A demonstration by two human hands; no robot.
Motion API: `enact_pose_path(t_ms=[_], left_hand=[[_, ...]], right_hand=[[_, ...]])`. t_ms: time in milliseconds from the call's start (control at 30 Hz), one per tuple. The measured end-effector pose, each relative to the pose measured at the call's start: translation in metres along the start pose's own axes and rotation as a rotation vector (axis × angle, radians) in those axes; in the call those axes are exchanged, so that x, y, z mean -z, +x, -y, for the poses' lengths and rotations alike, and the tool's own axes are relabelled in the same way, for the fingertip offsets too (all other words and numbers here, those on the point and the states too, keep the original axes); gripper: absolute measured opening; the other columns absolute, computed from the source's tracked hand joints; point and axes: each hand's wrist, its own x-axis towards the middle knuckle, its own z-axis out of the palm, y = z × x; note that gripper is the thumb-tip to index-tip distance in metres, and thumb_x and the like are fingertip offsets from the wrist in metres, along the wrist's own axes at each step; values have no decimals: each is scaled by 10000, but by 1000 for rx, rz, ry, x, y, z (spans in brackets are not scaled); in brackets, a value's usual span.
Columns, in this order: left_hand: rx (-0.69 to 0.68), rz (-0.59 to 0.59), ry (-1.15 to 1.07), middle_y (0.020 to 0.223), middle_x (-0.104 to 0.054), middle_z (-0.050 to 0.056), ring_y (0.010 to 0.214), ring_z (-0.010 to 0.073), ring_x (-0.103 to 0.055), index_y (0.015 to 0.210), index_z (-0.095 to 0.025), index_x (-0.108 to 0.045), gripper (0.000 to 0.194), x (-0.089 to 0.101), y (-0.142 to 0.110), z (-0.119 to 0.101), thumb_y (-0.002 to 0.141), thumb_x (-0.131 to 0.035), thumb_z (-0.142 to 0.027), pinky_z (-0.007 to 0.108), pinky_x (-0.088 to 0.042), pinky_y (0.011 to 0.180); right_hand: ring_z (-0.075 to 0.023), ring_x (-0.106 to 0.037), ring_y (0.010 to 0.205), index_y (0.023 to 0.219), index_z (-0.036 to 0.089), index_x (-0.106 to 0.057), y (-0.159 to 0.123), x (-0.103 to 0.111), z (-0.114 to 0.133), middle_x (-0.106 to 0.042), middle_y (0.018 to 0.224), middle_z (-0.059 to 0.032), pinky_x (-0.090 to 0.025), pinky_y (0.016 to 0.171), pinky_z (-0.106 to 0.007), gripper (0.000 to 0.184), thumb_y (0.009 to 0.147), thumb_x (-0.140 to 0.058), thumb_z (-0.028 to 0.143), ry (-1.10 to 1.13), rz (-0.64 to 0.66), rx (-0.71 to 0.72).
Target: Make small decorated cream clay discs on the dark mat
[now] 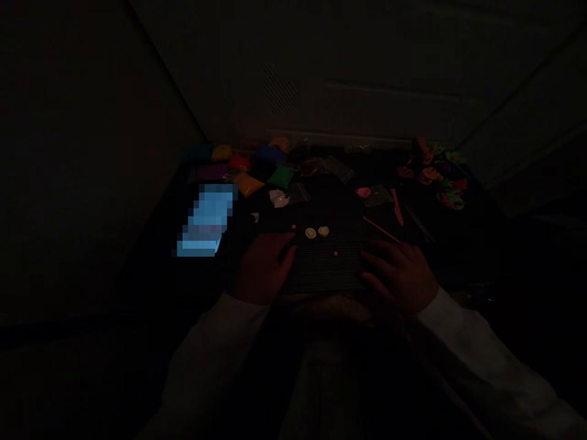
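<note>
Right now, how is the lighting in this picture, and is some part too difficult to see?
Head view: very dark overall, the corners nearly black; head view: a bright bluish patch is pixelated, its detail unreadable; head view: the left hand and right hand show dimly, their outlines still readable.

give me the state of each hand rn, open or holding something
Left hand: open, nothing visible in it.
Right hand: open, nothing visible in it.

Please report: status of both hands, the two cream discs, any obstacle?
Left hand, right hand: both open, apparently empty. Two cream discs: side by side between hands, untouched. Path: pink piece this side of discs, probably harmless.
</note>
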Motion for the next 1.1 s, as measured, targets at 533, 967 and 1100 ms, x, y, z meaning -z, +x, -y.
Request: enact_pose_path(t_ms=[533, 967, 1100], left_hand=[[-8, -41, -17, 957, -646, 78, 909, 204, -569, 1014, -151, -591, 249, -1, 0, 0, 801, -516, -256, 342, -465, 813], [-19, -287, -129, 884, -644, 35, 944, 193, -546, 779, -185, -634, 54, 11, 22, -42, 731, -612, -199, 369, -412, 880], [107, -226, -179, 896, -671, 20, 906, 177, -583, 882, -188, -631, 138, 12, 24, -35, 753, -584, -193, 351, -425, 861]], right_hand=[[-240, -511, 983, 1134, 188, -567, -4, -7, -10, -561, 1145, -106, -405, 833, -428, 361, 808, -516, 333, 291, -101, -25], [-196, -562, 1022, 984, 315, -644, 21, 16, 17, -608, 1102, -7, -439, 895, -383, 214, 790, -555, 329, 1445, -240, -354], [-193, -545, 1045, 967, 328, -650, 26, 13, 20, -611, 1083, 3, -416, 921, -392, 198, 796, -552, 309, 1473, -256, -342]])
